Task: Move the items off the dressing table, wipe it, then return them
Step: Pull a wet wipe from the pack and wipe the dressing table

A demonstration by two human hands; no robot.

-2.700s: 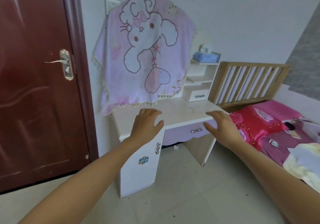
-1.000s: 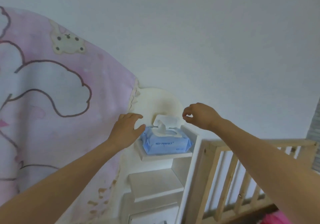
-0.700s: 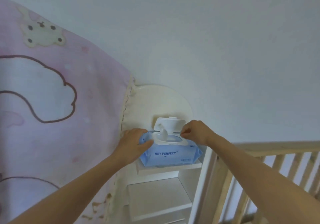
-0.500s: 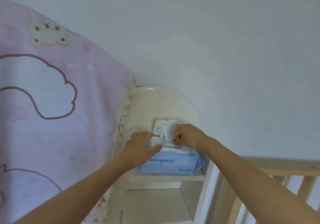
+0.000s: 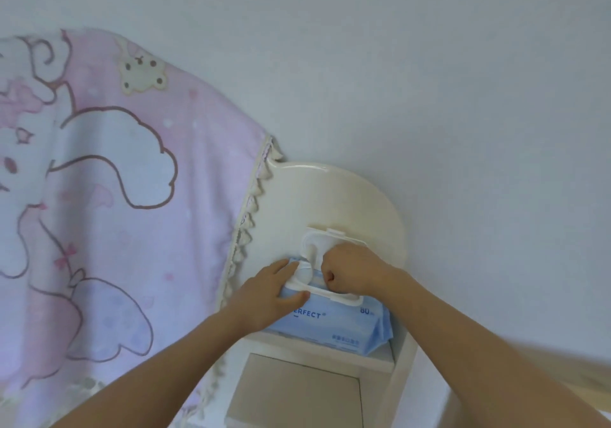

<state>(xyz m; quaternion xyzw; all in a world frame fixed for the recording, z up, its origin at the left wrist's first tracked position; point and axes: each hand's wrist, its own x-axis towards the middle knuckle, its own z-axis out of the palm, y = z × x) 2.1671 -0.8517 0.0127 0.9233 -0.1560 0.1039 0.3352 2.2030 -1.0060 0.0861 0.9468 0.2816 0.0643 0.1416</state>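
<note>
Cream top shelf [image 5: 330, 353], below rounded back panel [image 5: 330, 196], carries blue wipes pack [image 5: 344, 327], white lid flipped open.

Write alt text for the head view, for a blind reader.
A person's left hand holds a blue plastic wet-wipe pack on a cream dressing-table shelf while the right hand, fingers curled, rests just below its raised white lid. A pink cartoon-print blanket hangs beside it.
</note>
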